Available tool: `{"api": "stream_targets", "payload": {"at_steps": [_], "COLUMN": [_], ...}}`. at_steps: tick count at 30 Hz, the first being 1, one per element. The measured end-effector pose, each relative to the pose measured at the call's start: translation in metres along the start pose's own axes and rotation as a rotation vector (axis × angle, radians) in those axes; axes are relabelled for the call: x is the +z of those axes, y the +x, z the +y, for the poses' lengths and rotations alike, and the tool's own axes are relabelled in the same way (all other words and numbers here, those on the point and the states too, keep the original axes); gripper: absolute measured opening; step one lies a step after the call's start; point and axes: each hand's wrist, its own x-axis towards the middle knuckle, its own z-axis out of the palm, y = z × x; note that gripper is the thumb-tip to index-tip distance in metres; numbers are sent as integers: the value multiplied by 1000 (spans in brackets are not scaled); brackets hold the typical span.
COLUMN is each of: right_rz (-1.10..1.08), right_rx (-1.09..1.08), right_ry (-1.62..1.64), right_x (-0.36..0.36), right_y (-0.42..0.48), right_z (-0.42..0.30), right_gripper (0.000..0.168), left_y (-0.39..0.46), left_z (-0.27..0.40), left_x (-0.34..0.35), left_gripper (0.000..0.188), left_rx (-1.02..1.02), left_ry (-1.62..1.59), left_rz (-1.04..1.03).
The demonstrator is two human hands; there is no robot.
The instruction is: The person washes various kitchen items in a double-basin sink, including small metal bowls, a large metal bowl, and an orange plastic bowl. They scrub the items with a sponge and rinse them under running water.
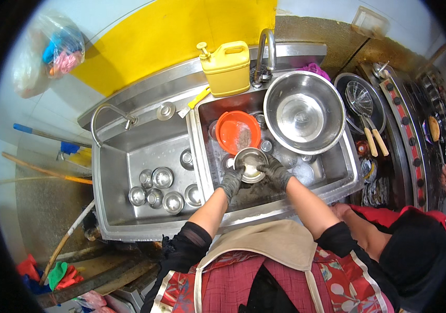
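Between my two dark-gloved hands is a small stainless steel bowl (pixel 251 165) with a greyish scrubber or wet patch inside it. My left hand (pixel 231 183) grips its left rim, and my right hand (pixel 278 172) grips its right rim. Both are over the right sink basin (pixel 242 200). Just beyond the bowl sits an orange plastic basin (pixel 228 131) with suds and a greyish clump in it. Several small metal bowls or cups, one a cup (pixel 266 146), lie around it in the basin. A large stainless steel bowl (pixel 305 113) rests over the back right of this basin.
The left sink basin (pixel 139 146) holds several small metal bowls (pixel 173 202). A yellow pump jug (pixel 226 70), a yellow-handled scraper (pixel 194 102) and two faucets line the back ledge. Right are wire strainers (pixel 359 98) and a stove (pixel 406 129). Another person (pixel 414 246) is close at my right.
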Motion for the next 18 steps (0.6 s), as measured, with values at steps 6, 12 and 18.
{"api": "stream_targets", "payload": {"at_steps": [6, 12, 18], "right_rz": [-129, -43, -212], "right_rx": [-105, 6, -55], "right_ry": [-733, -682, -794], "right_x": [-10, -2, 14], "right_y": [-12, -10, -34], "right_z": [-55, -55, -40], "right_gripper": [45, 40, 42], "left_y": [-44, -39, -38], "left_z": [87, 77, 74], "left_x": [4, 5, 8], "left_gripper": [28, 24, 33], "left_rx": [281, 311, -124], "left_ry": [1066, 1118, 96], "left_rz": [-99, -34, 147]}}
